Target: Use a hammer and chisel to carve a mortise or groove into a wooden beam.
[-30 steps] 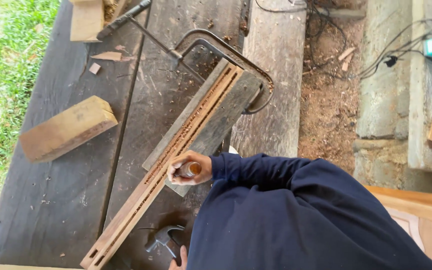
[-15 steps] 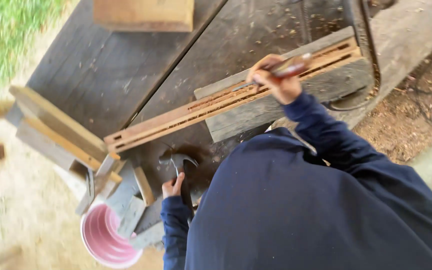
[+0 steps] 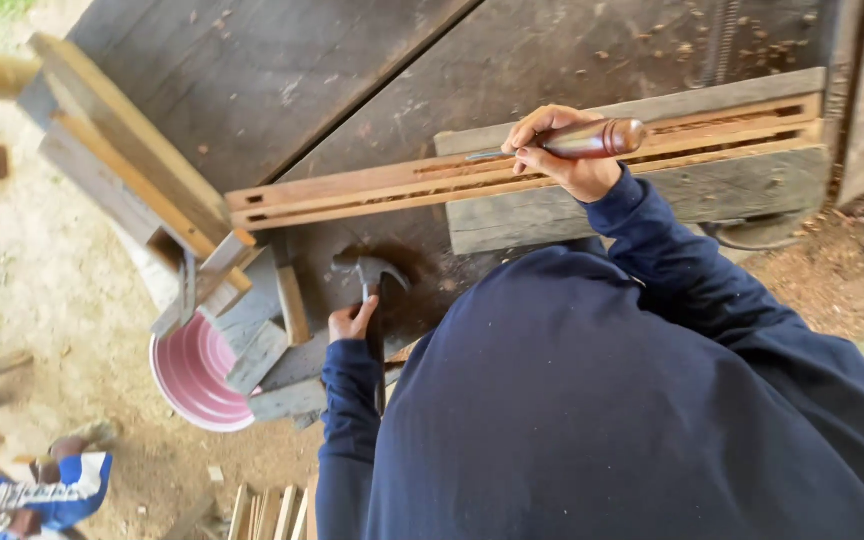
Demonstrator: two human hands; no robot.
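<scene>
My right hand (image 3: 555, 158) grips a chisel (image 3: 592, 138) by its brown wooden handle. Its blade lies along the groove of a long slotted wooden strip (image 3: 352, 195). The strip rests on a grey plank (image 3: 712, 195) on the dark workbench (image 3: 282, 80). My left hand (image 3: 352, 322) holds the handle of a claw hammer (image 3: 370, 270), low over the bench near its edge. Dark blue sleeves cover both arms, and my torso fills the lower right of the view.
A pink bucket (image 3: 192, 375) with wood offcuts stands on the dirt ground below the bench edge. Several loose boards (image 3: 132, 180) lean beside it. Part of another person (image 3: 62, 480) shows at the bottom left. A metal clamp bar (image 3: 837, 90) sits at the right.
The view has swung round from the bench top toward its edge and the ground. My right hand stays on the strip with the chisel, and my left hand keeps the hammer.
</scene>
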